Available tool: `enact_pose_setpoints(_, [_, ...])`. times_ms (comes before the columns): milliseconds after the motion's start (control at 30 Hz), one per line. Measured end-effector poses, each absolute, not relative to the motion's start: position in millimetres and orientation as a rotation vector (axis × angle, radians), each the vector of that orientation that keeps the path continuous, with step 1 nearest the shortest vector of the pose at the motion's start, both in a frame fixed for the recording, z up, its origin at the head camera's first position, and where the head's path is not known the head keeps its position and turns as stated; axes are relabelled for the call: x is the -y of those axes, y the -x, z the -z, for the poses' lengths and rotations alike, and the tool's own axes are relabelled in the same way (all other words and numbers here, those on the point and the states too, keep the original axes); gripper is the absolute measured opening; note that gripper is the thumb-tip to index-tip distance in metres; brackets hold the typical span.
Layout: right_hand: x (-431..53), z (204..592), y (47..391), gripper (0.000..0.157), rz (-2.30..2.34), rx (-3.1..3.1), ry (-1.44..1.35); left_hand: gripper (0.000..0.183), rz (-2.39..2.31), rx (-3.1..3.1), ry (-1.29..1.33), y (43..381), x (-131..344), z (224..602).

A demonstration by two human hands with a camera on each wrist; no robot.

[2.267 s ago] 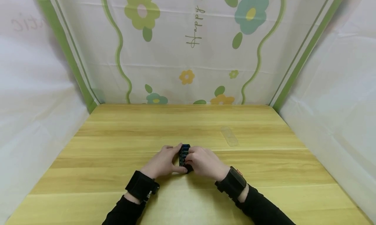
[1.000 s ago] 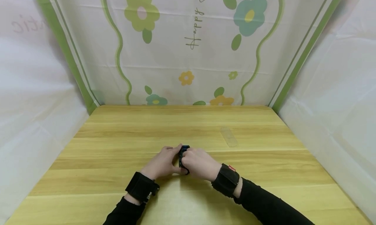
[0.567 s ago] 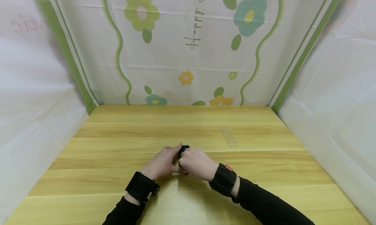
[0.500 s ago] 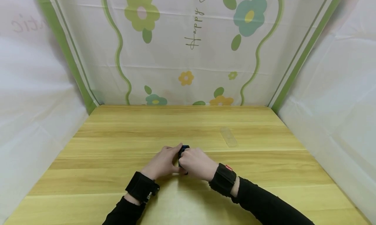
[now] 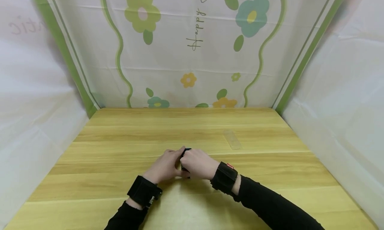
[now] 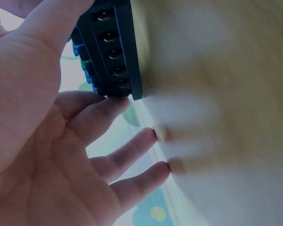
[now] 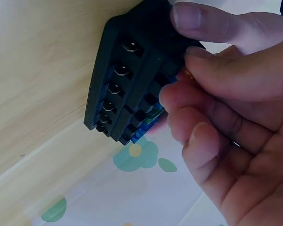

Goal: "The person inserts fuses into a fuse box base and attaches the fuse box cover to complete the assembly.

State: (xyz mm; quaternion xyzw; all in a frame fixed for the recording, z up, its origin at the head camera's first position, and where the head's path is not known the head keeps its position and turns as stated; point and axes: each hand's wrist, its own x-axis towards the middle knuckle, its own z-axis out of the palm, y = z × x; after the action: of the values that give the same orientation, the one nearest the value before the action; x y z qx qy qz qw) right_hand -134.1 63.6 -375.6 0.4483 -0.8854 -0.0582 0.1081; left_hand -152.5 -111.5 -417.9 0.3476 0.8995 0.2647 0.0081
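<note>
A black fuse block [image 7: 120,89] with metal terminals along its side stands on the wooden table between the hands. Blue and green blade fuses [image 7: 153,115] sit in its slots. The left hand [image 5: 163,166] grips the block at its two ends between thumb and fingers, as the left wrist view shows; its other fingers are spread, their tips on the table. Over the block's near end, the right hand [image 5: 199,165] pinches a small orange piece [image 7: 188,74], apparently a blade fuse, mostly hidden by the fingertips. Whether it is seated in a slot cannot be made out.
A clear plastic cover [image 5: 232,139] lies flat on the table [image 5: 120,150], beyond and to the right of the hands. White cloth with printed flowers [image 5: 189,56] hangs behind the table's far edge and along both sides.
The right hand has shifted left over the fuse block and its wrist has turned, so the rows seen earlier are now mostly covered. The left hand keeps its grip; the clear cover stays put.
</note>
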Motion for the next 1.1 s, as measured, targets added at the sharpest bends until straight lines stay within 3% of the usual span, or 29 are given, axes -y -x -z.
enact_pose_setpoints(600, [-75.9, 360.9, 154.2, 0.039, -0.224, 2.959, -1.500, 0.097, -0.826, -2.775, -1.011, 154.4, 113.8, 418.0])
enact_pose_setpoints(867, [-72.6, 359.0, 149.9, 0.043, 0.021, 2.895, -1.432, 0.098, -0.797, -2.788, -1.004, 155.6, 112.5, 417.6])
enact_pose_setpoints(1100, [-59.1, 361.2, 142.9, 0.025, 0.287, 2.729, -1.419, 0.095, -0.812, -2.797, -1.015, 154.7, 113.3, 418.8])
